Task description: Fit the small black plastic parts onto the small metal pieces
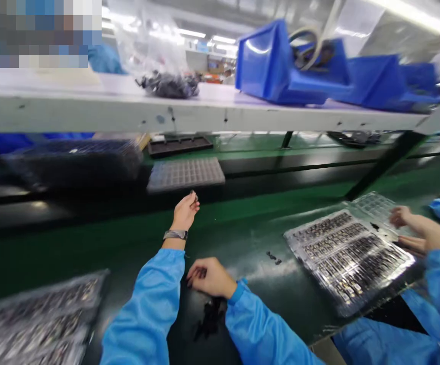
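My left hand (185,212), with a watch (175,234) at the wrist, is raised over the bench near the clear compartment tray (186,173). Its fingers are pinched together, and a small dark part (193,192) shows at their tips. Lower down, my right hand (211,277) is at the bench top with thumb and fingers closed together. Whatever it pinches, if anything, is too small to make out. Just below that hand lies a loose pile of small black parts (208,319). A few more black pieces (273,257) lie to its right.
Filled clear trays stand at left (40,319) and right (351,253). At far right, a co-worker's hands (410,223) work beside a tray. The white shelf (204,114) crosses above, carrying blue bins (265,66) and a bag of dark parts (168,83). A slanted post (379,165) supports it.
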`<state>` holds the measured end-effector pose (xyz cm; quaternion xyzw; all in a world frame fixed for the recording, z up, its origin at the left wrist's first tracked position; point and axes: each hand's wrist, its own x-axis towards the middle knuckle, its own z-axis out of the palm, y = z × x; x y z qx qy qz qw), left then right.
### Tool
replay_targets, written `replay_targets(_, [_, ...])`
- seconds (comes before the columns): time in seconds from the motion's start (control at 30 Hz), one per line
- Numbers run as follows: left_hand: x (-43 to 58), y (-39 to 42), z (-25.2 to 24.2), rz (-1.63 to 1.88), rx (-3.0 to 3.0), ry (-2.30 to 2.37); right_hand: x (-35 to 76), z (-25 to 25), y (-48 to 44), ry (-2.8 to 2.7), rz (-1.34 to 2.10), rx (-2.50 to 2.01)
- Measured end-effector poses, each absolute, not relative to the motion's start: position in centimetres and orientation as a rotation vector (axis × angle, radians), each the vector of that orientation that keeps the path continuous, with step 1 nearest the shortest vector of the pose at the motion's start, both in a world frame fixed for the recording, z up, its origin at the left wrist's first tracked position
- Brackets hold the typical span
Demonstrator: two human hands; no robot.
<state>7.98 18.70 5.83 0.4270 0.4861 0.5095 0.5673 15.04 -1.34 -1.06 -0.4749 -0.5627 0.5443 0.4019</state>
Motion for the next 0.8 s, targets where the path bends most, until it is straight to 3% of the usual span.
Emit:
replay_targets(0.2, [0.3, 10.4, 6.0, 1.354, 0.836, 0.886, 16.6, -0.6, -0.7, -1.108, 1.430, -1.126])
replay_targets(0.4, [-1.6, 3.1, 3.2, 1.096, 0.881, 1.036, 17.0, -0.9, -0.5, -1.034, 1.358, -1.187])
replay_targets(0.8, [-0.4, 0.0, -0.2, 0.792, 0.954, 0.948, 16.6, -1.2, -1.0, -0.981, 1.245, -1.296])
